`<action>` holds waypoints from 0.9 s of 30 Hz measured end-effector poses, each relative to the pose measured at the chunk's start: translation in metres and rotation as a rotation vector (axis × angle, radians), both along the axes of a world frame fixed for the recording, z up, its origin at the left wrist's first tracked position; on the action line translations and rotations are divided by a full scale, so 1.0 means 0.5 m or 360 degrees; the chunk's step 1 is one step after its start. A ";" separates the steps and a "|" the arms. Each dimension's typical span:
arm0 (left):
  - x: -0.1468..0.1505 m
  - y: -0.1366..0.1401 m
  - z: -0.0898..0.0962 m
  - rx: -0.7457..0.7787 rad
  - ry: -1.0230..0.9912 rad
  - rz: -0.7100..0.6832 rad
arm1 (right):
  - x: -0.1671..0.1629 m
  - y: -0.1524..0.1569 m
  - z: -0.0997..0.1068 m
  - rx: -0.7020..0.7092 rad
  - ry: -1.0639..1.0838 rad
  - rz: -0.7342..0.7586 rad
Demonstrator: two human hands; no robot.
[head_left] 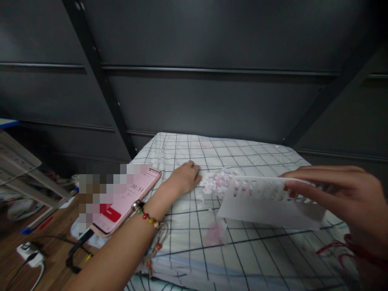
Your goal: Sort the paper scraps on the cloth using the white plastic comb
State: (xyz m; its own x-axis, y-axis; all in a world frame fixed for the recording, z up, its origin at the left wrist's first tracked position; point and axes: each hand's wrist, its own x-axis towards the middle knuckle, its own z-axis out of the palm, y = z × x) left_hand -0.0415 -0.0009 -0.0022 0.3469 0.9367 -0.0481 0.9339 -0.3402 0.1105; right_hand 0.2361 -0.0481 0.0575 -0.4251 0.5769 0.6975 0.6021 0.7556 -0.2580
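My left hand (186,176) rests on the checked cloth, palm down. Its fingers are bent, the thumb sits a little apart, and the tips touch or nearly touch a heap of small white and pink paper scraps (216,182). In my right hand (339,188) is a white plastic basket (269,212) with slots along its upper side, gripped at its rim between thumb and fingers. The basket is tilted on its side beside the heap, its near end overlapping the scraps. What is inside it is hidden. A blurred pink patch (215,233) shows on the cloth in front of it.
The checked cloth (242,155) covers a surface against a dark panel wall (194,105). Left of my forearm lies a pink phone (130,198) with a black cable (74,252). A white power strip (30,254) and a shelf rack (27,169) stand on the wooden floor.
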 end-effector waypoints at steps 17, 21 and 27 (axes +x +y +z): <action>0.004 -0.002 0.008 -0.0008 -0.0015 -0.0023 | -0.012 0.000 -0.001 0.0050 -0.0043 -0.0022; 0.008 -0.004 0.011 0.0005 0.0004 -0.0012 | -0.008 0.003 -0.011 0.0077 -0.0039 -0.0038; 0.007 -0.005 0.011 0.0001 0.0008 -0.0023 | -0.007 0.006 -0.019 0.0048 -0.0019 -0.0060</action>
